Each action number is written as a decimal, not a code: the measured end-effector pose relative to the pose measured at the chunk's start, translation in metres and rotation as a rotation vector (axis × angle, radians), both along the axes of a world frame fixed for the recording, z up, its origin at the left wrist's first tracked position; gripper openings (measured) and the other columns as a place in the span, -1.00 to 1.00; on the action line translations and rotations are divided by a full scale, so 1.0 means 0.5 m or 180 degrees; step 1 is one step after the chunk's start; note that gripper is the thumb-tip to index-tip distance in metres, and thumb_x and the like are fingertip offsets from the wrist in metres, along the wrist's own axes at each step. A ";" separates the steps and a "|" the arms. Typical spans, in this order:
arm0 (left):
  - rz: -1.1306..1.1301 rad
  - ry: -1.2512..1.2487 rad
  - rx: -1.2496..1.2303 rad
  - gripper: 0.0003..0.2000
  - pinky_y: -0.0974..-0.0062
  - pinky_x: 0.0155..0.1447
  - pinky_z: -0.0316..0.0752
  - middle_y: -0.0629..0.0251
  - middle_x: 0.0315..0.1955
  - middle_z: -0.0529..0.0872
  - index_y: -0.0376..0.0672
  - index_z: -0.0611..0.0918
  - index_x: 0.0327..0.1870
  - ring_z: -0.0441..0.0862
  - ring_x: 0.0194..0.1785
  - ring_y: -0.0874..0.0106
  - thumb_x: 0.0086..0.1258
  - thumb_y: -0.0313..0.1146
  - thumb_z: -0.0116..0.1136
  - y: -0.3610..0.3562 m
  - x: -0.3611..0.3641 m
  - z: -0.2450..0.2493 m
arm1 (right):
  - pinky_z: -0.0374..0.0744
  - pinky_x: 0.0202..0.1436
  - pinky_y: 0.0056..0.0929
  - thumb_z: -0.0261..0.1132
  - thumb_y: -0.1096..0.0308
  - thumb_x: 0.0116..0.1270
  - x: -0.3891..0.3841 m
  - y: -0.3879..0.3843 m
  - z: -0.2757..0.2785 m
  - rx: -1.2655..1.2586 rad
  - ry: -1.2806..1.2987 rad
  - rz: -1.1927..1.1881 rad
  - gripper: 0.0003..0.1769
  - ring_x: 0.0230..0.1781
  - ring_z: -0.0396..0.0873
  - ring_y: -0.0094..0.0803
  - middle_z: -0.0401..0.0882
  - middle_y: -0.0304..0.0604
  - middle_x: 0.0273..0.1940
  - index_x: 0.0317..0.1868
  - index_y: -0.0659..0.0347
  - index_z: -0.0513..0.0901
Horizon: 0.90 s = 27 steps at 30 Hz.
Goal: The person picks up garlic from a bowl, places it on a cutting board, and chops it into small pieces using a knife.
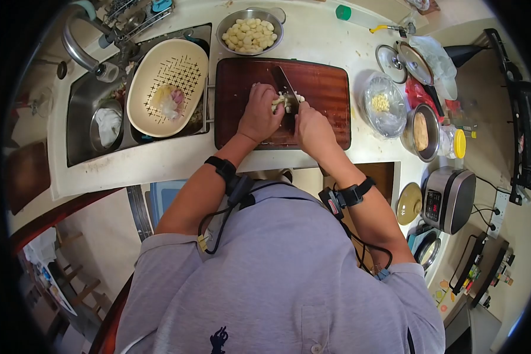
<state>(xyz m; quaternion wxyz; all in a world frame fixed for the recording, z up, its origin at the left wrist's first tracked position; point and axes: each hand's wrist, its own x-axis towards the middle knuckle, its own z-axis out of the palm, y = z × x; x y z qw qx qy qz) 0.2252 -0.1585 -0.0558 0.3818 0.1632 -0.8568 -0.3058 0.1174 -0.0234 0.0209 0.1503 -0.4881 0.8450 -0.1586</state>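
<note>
"How are the hands set?"

"The right hand (314,129) is wrapped firmly round the handle of a knife (283,82). The left hand (258,113) curls against pale pieces (279,103) mid-board; whether it pinches any, I can't tell."

"Why curled?"

"Probably to steady them clear of the blade."

"And around the board (327,88)?"

"Beyond it on the bench (318,35), a metal bowl (230,19) of pale lumps; to its right, chopped bits (380,103), likely kept within reach; to its left, a colander (144,74) over the sink (79,147)."

Upper centre of frame: my right hand (314,130) grips 1 knife (284,81) over 1 brown board (329,88); my left hand (259,114) rests beside pale chopped pieces (287,108).
</note>
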 end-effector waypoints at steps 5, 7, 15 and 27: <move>-0.0001 0.0013 0.0044 -0.73 0.03 0.43 0.44 0.04 -0.05 0.59 -0.26 0.55 -0.11 0.56 0.13 -0.05 0.22 -0.56 0.39 -0.008 -0.003 0.009 | 0.67 -0.12 0.24 0.20 0.43 0.55 -0.004 -0.005 0.034 -0.0149 -0.0069 -0.0088 -0.82 -0.23 0.71 0.40 0.71 0.42 -0.29 -0.04 0.43 0.49; 0.0013 0.0020 0.0085 -0.73 0.04 0.40 0.45 0.04 -0.05 0.58 -0.26 0.55 -0.12 0.55 0.12 -0.04 0.22 -0.56 0.39 -0.004 0.000 0.007 | 0.70 -0.05 0.22 0.18 0.43 0.54 0.003 -0.011 0.051 -0.0062 -0.0054 -0.0079 -0.83 -0.16 0.74 0.38 0.74 0.40 -0.22 -0.05 0.41 0.52; 0.0015 -0.0063 0.0167 -0.73 0.04 0.43 0.44 0.05 -0.04 0.58 -0.25 0.56 -0.12 0.55 0.12 -0.03 0.22 -0.56 0.39 -0.003 -0.001 0.005 | 0.64 -0.08 0.27 0.22 0.41 0.54 0.001 0.004 0.018 -0.0069 -0.0138 -0.0074 -0.82 -0.20 0.69 0.42 0.70 0.41 -0.29 -0.06 0.41 0.51; -0.0170 -0.0261 -0.0500 -0.66 -0.06 0.49 0.35 0.14 0.08 0.59 -0.18 0.66 0.00 0.53 0.23 0.06 0.27 -0.33 0.52 0.001 -0.001 0.024 | 0.69 -0.06 0.22 0.24 0.37 0.52 -0.093 0.031 0.090 0.0019 0.0189 -0.0028 -0.80 -0.21 0.74 0.38 0.73 0.39 -0.31 -0.11 0.40 0.57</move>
